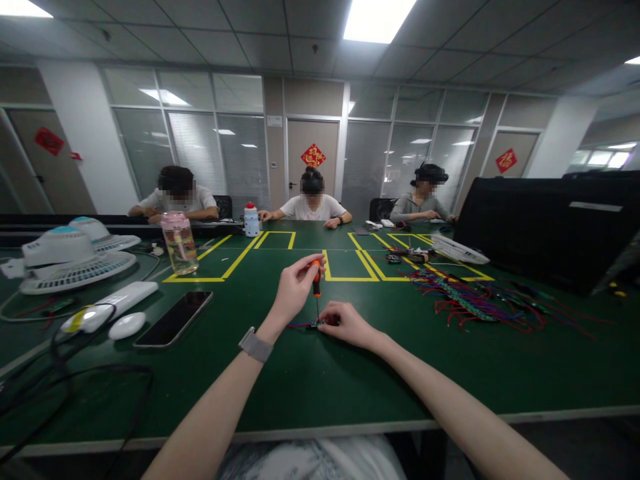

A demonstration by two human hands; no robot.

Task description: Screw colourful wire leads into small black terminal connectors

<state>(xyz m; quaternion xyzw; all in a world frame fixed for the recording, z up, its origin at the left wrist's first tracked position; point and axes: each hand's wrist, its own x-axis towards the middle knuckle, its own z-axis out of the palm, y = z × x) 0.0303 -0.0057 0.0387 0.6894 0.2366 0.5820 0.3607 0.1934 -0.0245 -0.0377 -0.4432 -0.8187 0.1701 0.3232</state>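
Observation:
My left hand (296, 287) is closed around the orange and black handle of a screwdriver (317, 287). The screwdriver stands upright, its thin shaft pointing down at a small circuit board (313, 326) on the green table. Fingers of my right hand (347, 325) are closed on the right side of that board, low against the tabletop. Red and blue wires (298, 325) run out from the board's left side. My fingers cover part of the board, and the exact spot where the screwdriver tip meets it is too small to make out.
On the right lies a bundle of wired boards (465, 300) near a black monitor (545, 233). To the left are a phone (175, 320), a white mouse (127, 325), a power strip (113, 307), a bottle (180, 247) and white fans (75, 260). Several people sit opposite.

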